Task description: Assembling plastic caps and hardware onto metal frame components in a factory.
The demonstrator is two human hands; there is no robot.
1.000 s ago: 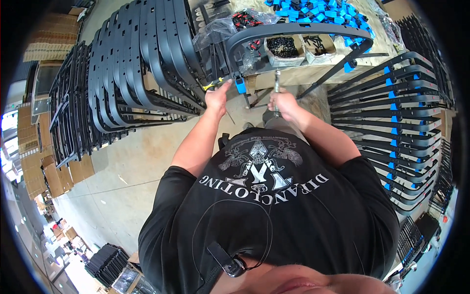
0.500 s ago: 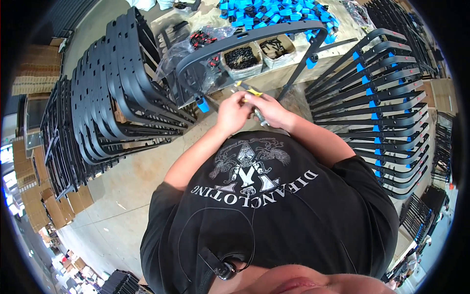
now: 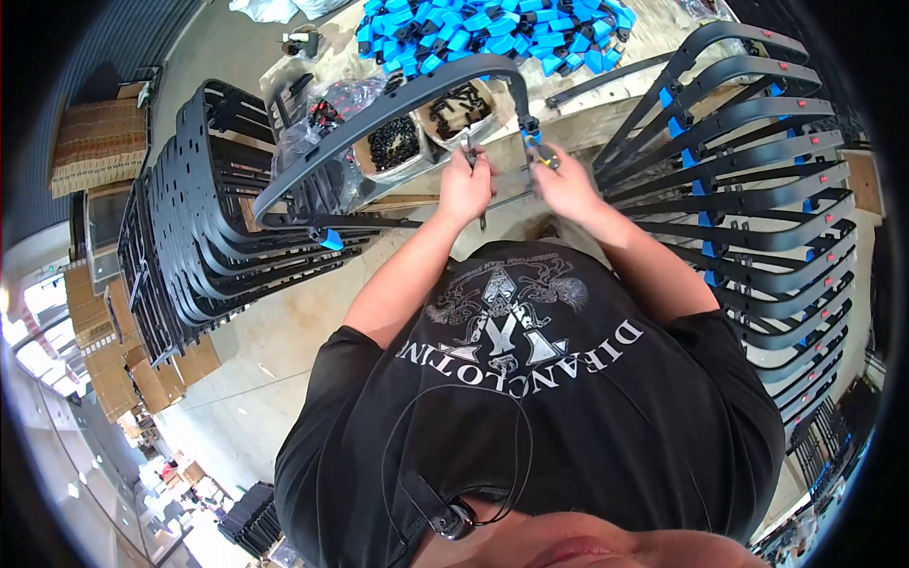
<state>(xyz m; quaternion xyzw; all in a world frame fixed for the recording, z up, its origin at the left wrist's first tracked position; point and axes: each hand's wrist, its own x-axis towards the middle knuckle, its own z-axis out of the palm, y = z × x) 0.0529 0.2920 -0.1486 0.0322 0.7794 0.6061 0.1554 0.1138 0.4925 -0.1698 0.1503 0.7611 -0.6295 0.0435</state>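
Note:
My left hand (image 3: 467,186) is closed around a slender dark metal tool (image 3: 468,147), whose ends stick out above and below the fist; its exact kind is unclear. To its right, my right hand (image 3: 568,187) grips a yellow-and-black-handled tool (image 3: 546,159), its working end hidden. That hand is beside a blue clip (image 3: 533,139) on the right leg of a black curved tubular frame (image 3: 379,115). A second blue clip (image 3: 329,239) sits on the frame's left leg. The frame stands in front of me, arching across the table's near edge.
Stacked black frames (image 3: 194,204) stand at left; more frames with blue clips (image 3: 757,204) fan out at right. On the table are a heap of blue plastic parts (image 3: 502,33) and two boxes of small black parts (image 3: 393,142). Cardboard (image 3: 99,147) is stacked far left.
My hands have parted: the left now holds the slender metal tool, and the right has moved with the yellow-handled tool to the frame's right blue clip. The view has shifted.

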